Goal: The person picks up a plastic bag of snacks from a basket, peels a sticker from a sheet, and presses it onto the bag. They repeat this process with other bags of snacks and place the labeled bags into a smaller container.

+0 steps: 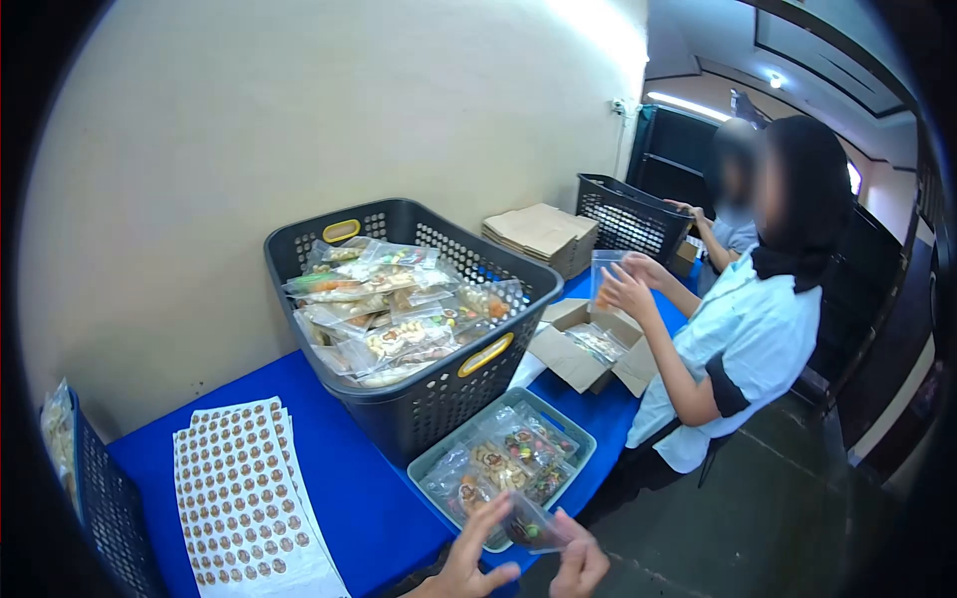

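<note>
A small clear plastic bag (533, 526) with dark and coloured pieces inside is held up at the near edge of the blue table. My right hand (580, 566) pinches its right end. At its left end is my left hand (473, 550), thumb and fingers spread apart, fingertips beside or touching the plastic. Just beyond my hands, a grey-green tray (588, 436) holds several filled clear bags (495, 460), some with round stickers. Behind the tray stands a large dark perforated basket (399, 424) heaped with snack bags (404, 339).
Sticker sheets (239, 488) lie on the blue table (374, 523); another basket (110, 518) is at far left. An open carton (573, 361), stacked brown cardboard (543, 234) and a farther basket (623, 221) line the back. A co-worker (718, 339) handles a bag; another person stands behind.
</note>
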A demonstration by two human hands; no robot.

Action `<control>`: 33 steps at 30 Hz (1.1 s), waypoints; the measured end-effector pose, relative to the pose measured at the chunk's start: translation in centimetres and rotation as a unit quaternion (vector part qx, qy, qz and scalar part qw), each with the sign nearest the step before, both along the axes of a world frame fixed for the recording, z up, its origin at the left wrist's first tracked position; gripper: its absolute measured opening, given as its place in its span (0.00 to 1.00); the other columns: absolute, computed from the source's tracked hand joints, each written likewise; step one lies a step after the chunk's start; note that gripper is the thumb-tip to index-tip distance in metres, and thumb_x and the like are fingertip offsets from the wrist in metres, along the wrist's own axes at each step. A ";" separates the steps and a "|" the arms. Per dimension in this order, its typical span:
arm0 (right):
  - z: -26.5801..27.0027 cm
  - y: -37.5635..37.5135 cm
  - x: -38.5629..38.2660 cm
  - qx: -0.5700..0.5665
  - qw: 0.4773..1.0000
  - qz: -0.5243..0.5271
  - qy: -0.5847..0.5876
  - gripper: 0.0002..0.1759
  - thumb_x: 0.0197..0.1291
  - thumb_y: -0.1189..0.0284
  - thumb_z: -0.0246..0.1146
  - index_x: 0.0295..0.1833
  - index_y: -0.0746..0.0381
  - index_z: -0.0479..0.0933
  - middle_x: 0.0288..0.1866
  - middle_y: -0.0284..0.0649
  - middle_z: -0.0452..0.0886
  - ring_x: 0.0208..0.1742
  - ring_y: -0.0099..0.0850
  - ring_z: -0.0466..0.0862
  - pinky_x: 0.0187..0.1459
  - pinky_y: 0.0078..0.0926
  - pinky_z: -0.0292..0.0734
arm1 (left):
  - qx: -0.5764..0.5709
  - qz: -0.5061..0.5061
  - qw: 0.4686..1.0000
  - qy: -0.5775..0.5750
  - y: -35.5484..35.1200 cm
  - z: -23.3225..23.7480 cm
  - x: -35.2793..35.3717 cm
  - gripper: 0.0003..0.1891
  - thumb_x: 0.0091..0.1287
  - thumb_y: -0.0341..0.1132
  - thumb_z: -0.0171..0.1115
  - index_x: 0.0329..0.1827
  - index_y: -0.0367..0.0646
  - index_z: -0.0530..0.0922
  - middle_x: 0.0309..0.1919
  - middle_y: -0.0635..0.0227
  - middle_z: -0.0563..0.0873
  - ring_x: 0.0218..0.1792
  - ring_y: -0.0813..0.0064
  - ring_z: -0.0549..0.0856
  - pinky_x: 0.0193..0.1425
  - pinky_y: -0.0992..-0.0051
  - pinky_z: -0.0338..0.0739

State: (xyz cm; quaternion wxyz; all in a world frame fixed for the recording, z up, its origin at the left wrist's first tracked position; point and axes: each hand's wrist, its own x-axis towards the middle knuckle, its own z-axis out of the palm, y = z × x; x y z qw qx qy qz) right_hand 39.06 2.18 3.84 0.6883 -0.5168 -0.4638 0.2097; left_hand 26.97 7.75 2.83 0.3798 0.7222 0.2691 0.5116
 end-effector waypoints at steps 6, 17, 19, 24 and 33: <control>-1.7 3.9 -0.3 0.087 0.969 0.161 -0.164 0.18 0.62 0.65 0.47 0.46 0.67 0.74 0.54 0.51 0.69 0.55 0.45 0.68 0.56 0.35 0.61 | -0.205 0.002 0.954 -0.218 1.1 -3.0 -0.4 0.17 0.62 0.35 0.52 0.47 0.28 0.71 0.48 0.54 0.76 0.50 0.64 0.75 0.54 0.69 0.68; -1.0 12.4 4.3 -0.046 0.903 0.421 -0.072 0.04 0.50 0.80 0.59 0.31 0.67 0.79 0.31 0.44 0.79 0.34 0.34 0.79 0.39 0.26 0.72 | -0.032 0.327 0.943 -0.046 1.9 1.2 4.0 0.04 0.56 0.26 0.57 0.29 0.35 0.79 0.27 0.59 0.81 0.30 0.66 0.81 0.34 0.75 0.74; -0.1 13.5 5.4 -0.039 0.910 0.406 -0.078 0.04 0.47 0.83 0.61 0.31 0.67 0.79 0.32 0.43 0.78 0.34 0.30 0.79 0.37 0.23 0.72 | 0.000 0.379 0.924 -0.048 2.6 0.9 4.8 0.02 0.51 0.25 0.63 0.25 0.35 0.79 0.23 0.61 0.81 0.27 0.71 0.81 0.30 0.77 0.73; -0.8 17.3 9.2 -0.084 0.777 0.624 0.007 0.11 0.47 0.78 0.62 0.40 0.65 0.76 0.37 0.44 0.76 0.39 0.34 0.76 0.42 0.28 0.71 | -0.015 0.426 0.904 -0.016 3.1 1.3 7.0 0.04 0.50 0.28 0.66 0.24 0.36 0.79 0.21 0.63 0.80 0.21 0.75 0.78 0.24 0.80 0.69; -3.7 18.0 10.5 -0.129 0.790 0.597 0.046 0.12 0.61 0.70 0.51 0.32 0.67 0.74 0.26 0.34 0.77 0.28 0.18 0.75 0.30 0.16 0.71 | -0.144 0.400 0.899 -0.104 2.7 -1.1 11.0 0.15 0.57 0.33 0.61 0.44 0.37 0.73 0.34 0.65 0.80 0.33 0.79 0.79 0.37 0.78 0.74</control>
